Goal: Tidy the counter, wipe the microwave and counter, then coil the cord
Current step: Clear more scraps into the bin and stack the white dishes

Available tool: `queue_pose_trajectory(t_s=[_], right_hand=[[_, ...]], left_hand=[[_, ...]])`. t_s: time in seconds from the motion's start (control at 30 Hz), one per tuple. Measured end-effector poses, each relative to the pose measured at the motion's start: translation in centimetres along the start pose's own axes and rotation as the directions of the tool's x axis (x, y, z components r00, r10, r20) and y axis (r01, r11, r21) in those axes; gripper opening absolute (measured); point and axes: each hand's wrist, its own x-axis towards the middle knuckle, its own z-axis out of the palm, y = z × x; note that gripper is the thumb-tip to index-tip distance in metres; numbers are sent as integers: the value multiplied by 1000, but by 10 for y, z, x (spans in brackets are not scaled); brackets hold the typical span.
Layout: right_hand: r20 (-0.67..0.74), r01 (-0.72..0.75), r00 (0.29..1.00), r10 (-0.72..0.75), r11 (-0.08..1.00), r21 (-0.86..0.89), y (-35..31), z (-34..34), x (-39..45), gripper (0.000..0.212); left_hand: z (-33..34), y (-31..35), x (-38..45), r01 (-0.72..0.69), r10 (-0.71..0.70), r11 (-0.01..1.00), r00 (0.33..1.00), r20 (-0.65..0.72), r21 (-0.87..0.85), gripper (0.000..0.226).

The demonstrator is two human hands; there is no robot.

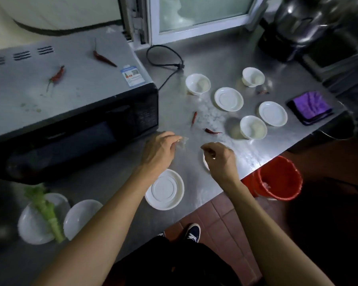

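My left hand (160, 150) pinches a clear wrapper scrap (182, 142), right hand (220, 159) loosely curled, seemingly empty — the white saucer (205, 162) under it near the steel counter's (225, 56) front edge could get knocked off.

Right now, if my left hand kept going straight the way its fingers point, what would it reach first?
Most likely the dried red chili on the counter, just past the small clear scrap that the left hand pinches. Beyond it sits a white bowl. Depth is unclear, so the hand might pass above the chili.

Unreadable small print on the microwave (70, 104) sticker (132, 75)
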Motion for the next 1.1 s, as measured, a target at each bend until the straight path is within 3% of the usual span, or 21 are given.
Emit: queue_pose_trajectory(t_s=[0.23,0.6,0.87,1.1], right_hand=[[-175,-185,968,181,983,-6,56,-82,-27,21],[-417,-417,821,389,908,27,196,-220,-99,20],[-477,-515,715,511,847,136,295,-301,-144,22],[-476,-566,671,568,808,166,353,-340,-160,23]], left_hand=[[55,93,38,-194,189,981,965,180,14,31],[188,291,55,-462,453,883,794,406,-82,31],[274,409,51,-614,546,789,675,497,-32,36],[326,470,59,-657,557,753,615,558,-27,36]])
